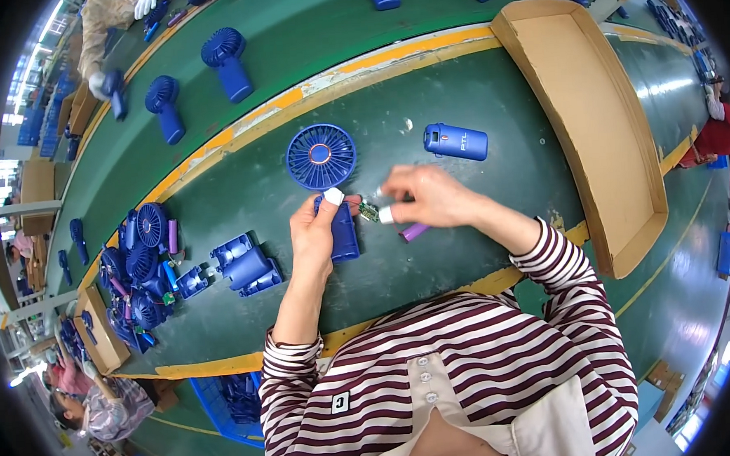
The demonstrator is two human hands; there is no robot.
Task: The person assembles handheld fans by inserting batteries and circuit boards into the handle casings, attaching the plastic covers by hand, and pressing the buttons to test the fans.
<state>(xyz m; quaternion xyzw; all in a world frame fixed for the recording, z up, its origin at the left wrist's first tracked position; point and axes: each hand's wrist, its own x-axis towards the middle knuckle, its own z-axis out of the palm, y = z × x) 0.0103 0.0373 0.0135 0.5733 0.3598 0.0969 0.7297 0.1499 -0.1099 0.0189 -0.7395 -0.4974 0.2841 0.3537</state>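
My left hand [311,231], a white cover on its thumb, is closed on a blue handheld fan. The fan's round grille [321,155] points away from me, and its handle [345,231] shows beside my fingers. A small green circuit board [368,210] sticks out right of the handle. Close to that board is my right hand [432,196], slightly blurred, its thumb and fingers curved but apart, with nothing visible between them. Below the right hand lies a purple cylindrical battery [415,232], partly hidden by it. Farther off, a blue handle shell [456,142] rests on the green table.
Blue shell pieces [247,267] lie to my left, beside a heap of fan parts [141,264]. A long cardboard tray [595,125] stands at right. Beyond the yellow edge, several fans [227,62] lie on a green belt; a co-worker's gloved hand [97,83] touches one.
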